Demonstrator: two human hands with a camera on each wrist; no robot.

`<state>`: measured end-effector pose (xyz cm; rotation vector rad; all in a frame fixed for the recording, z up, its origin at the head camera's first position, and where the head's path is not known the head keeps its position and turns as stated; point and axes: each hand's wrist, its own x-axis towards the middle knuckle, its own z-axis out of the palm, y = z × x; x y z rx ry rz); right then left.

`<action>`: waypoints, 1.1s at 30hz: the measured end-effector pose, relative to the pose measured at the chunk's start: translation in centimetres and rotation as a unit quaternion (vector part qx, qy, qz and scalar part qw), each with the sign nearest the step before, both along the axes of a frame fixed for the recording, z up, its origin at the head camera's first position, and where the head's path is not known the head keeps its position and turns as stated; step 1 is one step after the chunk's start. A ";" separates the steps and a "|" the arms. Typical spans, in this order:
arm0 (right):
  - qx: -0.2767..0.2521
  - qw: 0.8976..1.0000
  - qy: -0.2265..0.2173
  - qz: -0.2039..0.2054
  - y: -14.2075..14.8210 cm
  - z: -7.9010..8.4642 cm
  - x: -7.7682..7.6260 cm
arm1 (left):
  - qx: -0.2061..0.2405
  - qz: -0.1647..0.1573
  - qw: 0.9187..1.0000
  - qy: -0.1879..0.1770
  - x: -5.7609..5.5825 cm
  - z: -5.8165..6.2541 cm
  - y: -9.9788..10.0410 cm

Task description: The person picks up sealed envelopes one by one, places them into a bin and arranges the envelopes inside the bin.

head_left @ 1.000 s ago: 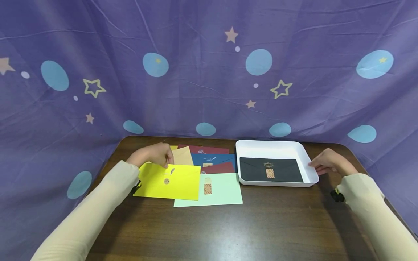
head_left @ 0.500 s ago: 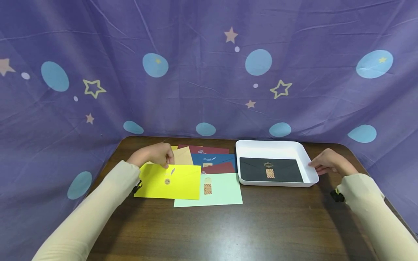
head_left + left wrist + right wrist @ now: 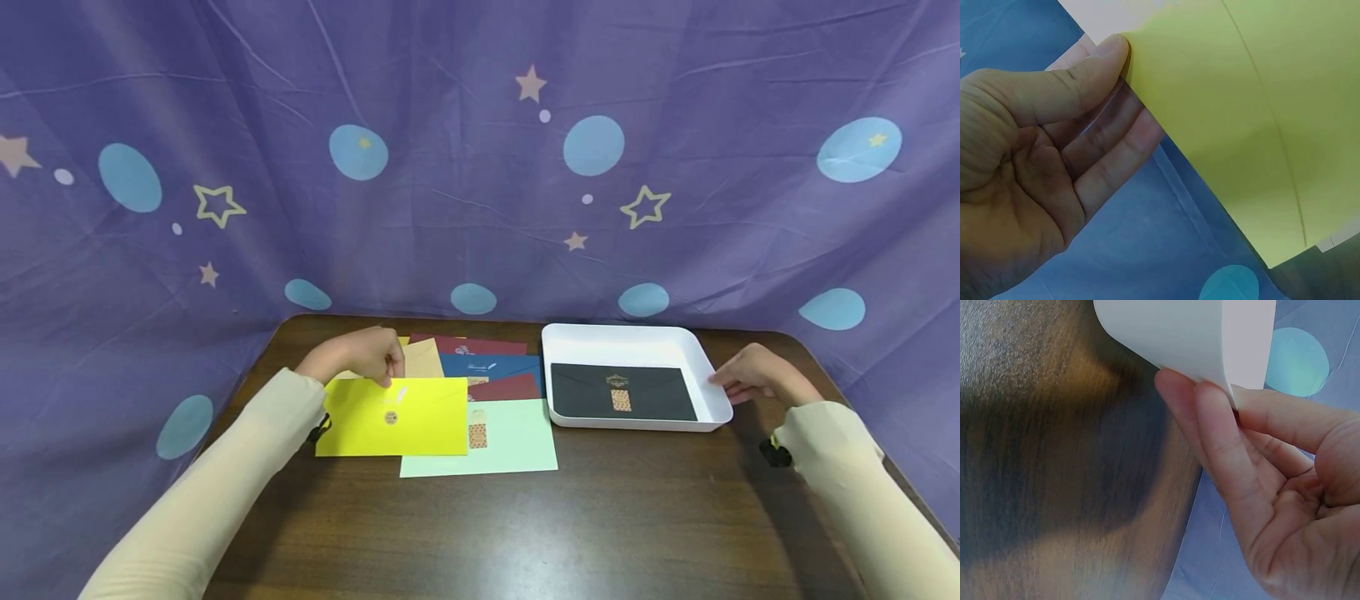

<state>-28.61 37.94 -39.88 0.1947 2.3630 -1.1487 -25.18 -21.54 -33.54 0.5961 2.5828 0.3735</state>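
Between thumb and fingers my left hand [image 3: 363, 354] pinches the top edge of a bright yellow envelope [image 3: 423, 421] with a round seal sticker. The left wrist view has the thumb lying on the envelope's face [image 3: 1210, 94], fingers behind it. This envelope overlaps the left part of a pale green envelope [image 3: 521, 442]. At the right, my right hand [image 3: 757, 373] grips the right wall of a white tray [image 3: 615, 343]. In the right wrist view the thumb goes over the tray's rim and the other fingers press its outer side. A black envelope [image 3: 577, 396] lies inside the tray.
Behind the yellow envelope lie a tan envelope [image 3: 423, 358], a blue envelope [image 3: 517, 367] and dark red envelopes [image 3: 498, 347], overlapping left of the tray. All rest on a brown wooden table [image 3: 525, 533]. A purple patterned curtain [image 3: 450, 242] hangs behind the table's far edge.
The yellow envelope has shifted slightly right with my left hand, and its lower edge has turned from slanted to nearly level. My right hand and the tray have stayed put.
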 end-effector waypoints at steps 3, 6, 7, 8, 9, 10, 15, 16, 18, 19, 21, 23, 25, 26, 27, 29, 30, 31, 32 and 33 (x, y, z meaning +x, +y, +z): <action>0.000 1.000 0.001 0.002 0.0 -0.1 0.0 | 0.001 0.002 1.000 0.000 0.0 0.2 0.1; 0.000 1.000 0.004 0.001 0.0 -0.1 0.0 | 0.007 0.010 1.000 -0.007 0.0 0.4 0.2; -0.001 1.000 0.005 0.004 0.1 -0.1 0.0 | 0.009 0.012 1.000 -0.010 0.0 0.4 0.3; -0.003 1.000 0.006 0.002 0.1 -0.1 0.1 | 0.011 0.013 1.000 -0.012 0.0 0.5 0.3; -0.003 1.000 0.007 0.004 0.1 -0.1 0.1 | 0.013 0.016 1.000 -0.014 -0.1 0.6 0.3; -0.004 1.000 0.007 0.003 0.1 -0.1 0.1 | 0.015 0.020 1.000 -0.018 -0.1 0.6 0.4; -0.003 1.000 0.009 0.007 0.1 -0.1 0.2 | 0.013 0.026 0.999 -0.022 -0.1 1.0 0.7; -0.002 1.000 0.009 0.007 0.1 -0.1 0.2 | 0.011 0.027 0.999 -0.022 -0.1 1.1 0.7; -0.002 1.000 0.009 0.005 0.1 -0.1 0.2 | 0.008 0.024 0.999 -0.020 0.0 1.2 0.7; -0.001 1.000 0.009 0.005 0.1 -0.1 0.1 | 0.006 0.025 0.999 -0.021 -0.1 1.3 0.8; 0.001 1.000 0.010 0.007 0.1 -0.1 0.1 | 0.004 0.027 0.999 -0.022 -0.1 1.4 0.8; 0.002 1.000 0.009 0.006 0.1 -0.1 0.1 | 0.003 0.028 0.999 -0.024 0.0 1.6 0.9; 0.004 1.000 0.008 0.006 0.2 -0.1 0.0 | 0.004 0.030 0.999 -0.027 0.0 1.9 1.0; 0.005 1.000 0.008 0.006 0.2 -0.1 0.0 | 0.006 0.031 0.999 -0.027 0.0 2.0 1.0; 0.006 1.000 0.007 0.003 0.2 -0.1 0.0 | 0.008 0.033 0.999 -0.028 0.0 2.1 1.0; 0.008 1.000 0.006 0.001 0.2 -0.1 0.0 | 0.014 0.034 0.999 -0.026 -0.1 2.3 1.0; 0.008 1.000 0.005 0.000 0.2 -0.1 0.0 | 0.016 0.032 0.999 -0.024 -0.1 2.4 1.0; 0.008 1.000 0.005 0.000 0.2 -0.1 0.0 | 0.018 0.032 0.999 -0.022 -0.1 2.6 1.0; 0.008 1.000 0.005 0.000 0.1 -0.1 0.0 | 0.021 0.033 0.999 -0.021 -0.1 2.7 1.0; 0.007 1.000 0.006 0.000 0.1 0.0 0.0 | 0.022 0.033 0.999 -0.019 -0.1 2.8 1.0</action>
